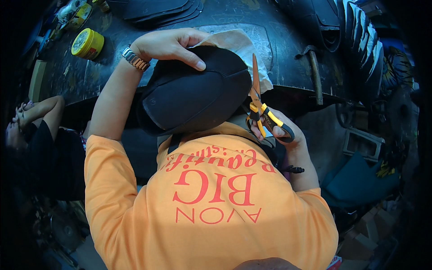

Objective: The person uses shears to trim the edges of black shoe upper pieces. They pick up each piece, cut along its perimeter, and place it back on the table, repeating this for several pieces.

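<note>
Black fabric piece (193, 92) (likely part of a bag) was at the table's (292, 58) near edge, partly over my lap. My left hand (168, 44) held its table side, thumb on top, fingertips hidden. My right hand (288, 120) gripped scissors (257, 100), blades together, pointing tableward. Pale cloth (231, 40) stuck out behind. Step, I judged: steadying and checking; any snip called for a firm hold and parted blades. Piece looked matte, domed, seamed, faintly marked.
</note>
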Available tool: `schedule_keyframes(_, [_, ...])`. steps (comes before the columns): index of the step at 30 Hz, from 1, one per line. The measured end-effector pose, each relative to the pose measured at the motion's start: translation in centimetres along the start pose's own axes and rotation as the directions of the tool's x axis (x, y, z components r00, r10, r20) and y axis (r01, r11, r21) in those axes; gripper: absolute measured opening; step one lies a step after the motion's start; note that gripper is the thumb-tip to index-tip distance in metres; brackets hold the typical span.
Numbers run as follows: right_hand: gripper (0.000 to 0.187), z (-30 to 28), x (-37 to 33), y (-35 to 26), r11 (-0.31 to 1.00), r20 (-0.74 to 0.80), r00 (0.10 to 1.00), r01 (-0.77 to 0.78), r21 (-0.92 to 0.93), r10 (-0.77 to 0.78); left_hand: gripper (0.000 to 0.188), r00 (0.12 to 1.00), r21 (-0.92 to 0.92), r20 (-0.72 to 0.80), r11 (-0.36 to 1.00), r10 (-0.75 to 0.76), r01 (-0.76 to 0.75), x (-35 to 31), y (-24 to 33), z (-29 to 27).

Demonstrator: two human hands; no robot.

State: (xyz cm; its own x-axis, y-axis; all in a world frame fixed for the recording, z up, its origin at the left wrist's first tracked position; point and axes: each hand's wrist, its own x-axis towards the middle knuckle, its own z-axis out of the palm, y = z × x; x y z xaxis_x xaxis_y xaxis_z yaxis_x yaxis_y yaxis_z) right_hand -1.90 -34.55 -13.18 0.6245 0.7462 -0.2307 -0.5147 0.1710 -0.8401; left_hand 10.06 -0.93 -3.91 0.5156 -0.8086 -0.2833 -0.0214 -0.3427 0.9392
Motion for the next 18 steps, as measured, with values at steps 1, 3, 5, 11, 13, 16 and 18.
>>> schedule_keyframes(1, [0.085, 0.1, 0.1, 0.0, 1.000, -0.019, 1.000, -0.006, 0.011, 0.006, 0.051, 1.000, -0.018, 0.006, 1.000, -0.015, 0.015, 0.0, 0.1, 0.0])
schedule_keyframes(3, [0.085, 0.2, 0.1, 0.1, 0.999, -0.011, 1.000, 0.001, 0.049, -0.001, 0.050, 0.999, -0.050, 0.013, 0.998, -0.032, 0.032, 0.1, 0.3, 0.2])
schedule_keyframes(5, [0.084, 0.1, 0.0, 0.1, 0.998, -0.007, 1.000, -0.014, 0.056, 0.014, 0.046, 0.999, -0.040, -0.018, 0.999, 0.032, -0.033, 0.2, 0.2, 0.3])
schedule_keyframes(11, [0.079, -0.2, -0.7, -0.2, 0.997, -0.014, 0.997, -0.080, 0.008, 0.080, 0.035, 0.998, -0.050, 0.058, 0.999, 0.010, -0.007, 0.1, 0.3, 0.2])
schedule_keyframes(13, [0.075, -0.1, -0.9, -0.5, 0.997, -0.052, 0.996, -0.074, -0.026, 0.073, 0.035, 0.997, -0.046, 0.077, 0.999, -0.006, 0.010, 0.2, 0.3, 0.2])
schedule_keyframes(16, [0.091, 0.4, -0.6, -0.4, 0.998, -0.025, 0.998, -0.062, 0.032, 0.062, 0.038, 0.998, -0.051, 0.069, 0.999, 0.009, -0.006, 0.5, 0.3, 0.2])
schedule_keyframes(18, [0.093, 0.7, -0.4, -0.3, 0.999, -0.055, 0.998, -0.035, 0.036, 0.037, 0.040, 0.998, -0.088, 0.042, 0.995, 0.043, -0.039, 0.7, 0.3, 0.2])
